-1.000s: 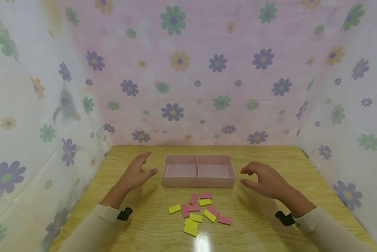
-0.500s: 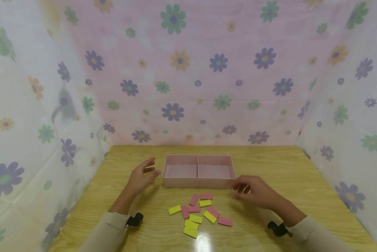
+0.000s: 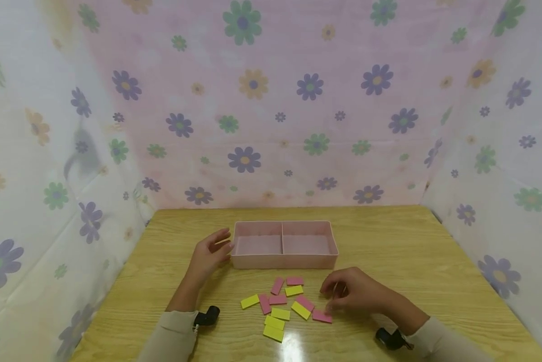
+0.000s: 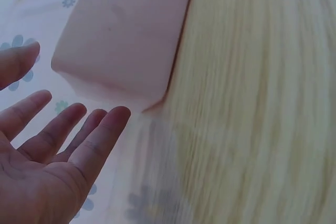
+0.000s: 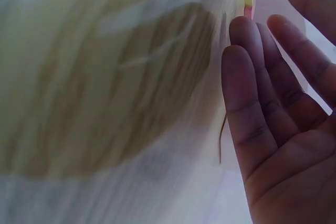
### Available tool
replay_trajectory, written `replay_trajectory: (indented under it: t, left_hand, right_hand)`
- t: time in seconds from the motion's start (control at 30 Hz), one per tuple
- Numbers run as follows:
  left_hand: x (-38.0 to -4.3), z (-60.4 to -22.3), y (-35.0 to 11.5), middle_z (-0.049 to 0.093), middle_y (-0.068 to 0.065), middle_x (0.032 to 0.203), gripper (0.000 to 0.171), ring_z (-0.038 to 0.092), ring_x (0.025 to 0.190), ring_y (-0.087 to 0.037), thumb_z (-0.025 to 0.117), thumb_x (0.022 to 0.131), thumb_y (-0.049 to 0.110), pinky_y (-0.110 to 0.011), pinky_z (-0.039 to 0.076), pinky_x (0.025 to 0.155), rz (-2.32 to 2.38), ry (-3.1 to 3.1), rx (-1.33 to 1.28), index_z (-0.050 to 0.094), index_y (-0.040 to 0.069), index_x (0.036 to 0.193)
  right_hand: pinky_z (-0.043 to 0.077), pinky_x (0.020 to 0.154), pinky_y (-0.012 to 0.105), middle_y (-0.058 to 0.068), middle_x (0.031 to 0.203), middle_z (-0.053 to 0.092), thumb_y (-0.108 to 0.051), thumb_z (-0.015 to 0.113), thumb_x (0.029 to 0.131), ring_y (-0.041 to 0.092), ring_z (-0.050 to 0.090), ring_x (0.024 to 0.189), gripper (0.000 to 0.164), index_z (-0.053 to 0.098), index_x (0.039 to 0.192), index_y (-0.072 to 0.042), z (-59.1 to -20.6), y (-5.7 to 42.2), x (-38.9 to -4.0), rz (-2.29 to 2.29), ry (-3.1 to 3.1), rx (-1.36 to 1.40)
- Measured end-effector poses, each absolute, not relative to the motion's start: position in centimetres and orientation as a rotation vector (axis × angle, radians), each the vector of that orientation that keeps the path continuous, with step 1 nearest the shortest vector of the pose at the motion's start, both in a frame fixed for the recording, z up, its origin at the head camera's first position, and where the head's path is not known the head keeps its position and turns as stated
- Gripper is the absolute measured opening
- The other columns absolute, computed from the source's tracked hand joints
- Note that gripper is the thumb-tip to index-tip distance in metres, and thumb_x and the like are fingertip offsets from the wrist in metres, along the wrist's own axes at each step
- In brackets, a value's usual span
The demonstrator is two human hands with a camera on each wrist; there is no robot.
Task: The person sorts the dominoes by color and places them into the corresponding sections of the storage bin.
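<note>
A pink two-compartment box (image 3: 284, 261) stands on the table, a single divider between its halves. At its left end is my left hand (image 3: 209, 256), fingers loosely bent and fingertips right at the wall. In the left wrist view, that hand (image 4: 58, 166) has its fingers spread and holds nothing, with the box's end wall (image 4: 126, 35) just beyond. My right hand (image 3: 357, 291) hovers beside the tiles, thumb tip right by the rightmost pink tile (image 3: 321, 317). In the right wrist view, its fingers (image 5: 241, 87) are relaxed with nothing between them.
Several flat tiles lie in front of the box: yellow ones such as the nearest tile (image 3: 273, 334), and pink ones such as the tile by the box (image 3: 295, 281). Some overlap. Flowered cloth (image 3: 280, 100) walls the wooden table (image 3: 379, 231) at the back and sides.
My right hand has come down and toward me, from the box's right end to the rightmost pink tile. The left hand has moved right, up to the box. Box and tiles have stayed put.
</note>
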State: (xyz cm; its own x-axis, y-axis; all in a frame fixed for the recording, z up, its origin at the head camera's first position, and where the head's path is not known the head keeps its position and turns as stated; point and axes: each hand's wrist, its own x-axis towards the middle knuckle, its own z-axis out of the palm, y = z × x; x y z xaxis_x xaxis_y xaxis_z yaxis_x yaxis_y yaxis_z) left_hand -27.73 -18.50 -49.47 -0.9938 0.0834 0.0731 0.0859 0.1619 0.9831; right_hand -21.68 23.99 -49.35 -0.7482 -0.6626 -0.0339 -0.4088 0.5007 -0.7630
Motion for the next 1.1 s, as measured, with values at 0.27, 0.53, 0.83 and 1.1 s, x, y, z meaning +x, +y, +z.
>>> replay_trajectory:
  t: [0.27,0.53,0.83,1.1]
  left_hand:
    - [-27.9,-50.0,-17.9,0.057,-0.021,0.147,0.05,0.057,0.135,-0.04,0.068,0.1,0.007,-0.037,0.061,0.093,-2.072,-2.359,-0.152,0.057,0.01,0.148]
    - [-28.0,-50.2,-18.2,0.057,-0.02,0.148,0.049,0.058,0.134,-0.039,0.068,0.099,0.006,-0.036,0.061,0.093,-2.089,-2.376,-0.125,0.059,0.01,0.147]
    - [-28.3,-50.6,-18.0,0.057,-0.017,0.151,0.045,0.059,0.134,-0.038,0.066,0.1,0.006,-0.038,0.06,0.095,-2.206,-2.349,-0.092,0.059,0.004,0.145]
    - [-28.1,-50.4,-17.8,0.057,-0.017,0.15,0.045,0.061,0.131,-0.039,0.065,0.101,0.007,-0.042,0.061,0.094,-2.208,-2.336,-0.092,0.059,0.003,0.145]
  right_hand:
    - [0.06,0.073,0.025,-0.004,0.099,0.074,-0.032,0.086,0.086,0.005,0.068,0.083,0.026,0.076,0.107,-0.021,-49.2,22.5,-20.5,-1.127,2.378,-0.914]
    - [0.058,0.07,0.023,-0.01,0.094,0.073,-0.03,0.084,0.088,0.001,0.066,0.082,0.017,0.076,0.102,-0.025,-49.9,21.9,-20.4,-1.085,2.449,-0.932]
    - [0.057,0.068,0.023,-0.01,0.09,0.072,-0.026,0.084,0.087,0.002,0.066,0.079,0.016,0.076,0.101,-0.023,-50.4,22.0,-20.3,-1.091,2.562,-0.766]
    - [0.056,0.066,0.022,-0.008,0.091,0.071,-0.027,0.083,0.089,0.003,0.065,0.078,0.019,0.077,0.104,-0.018,-50.1,21.9,-20.4,-1.112,2.589,-0.664]
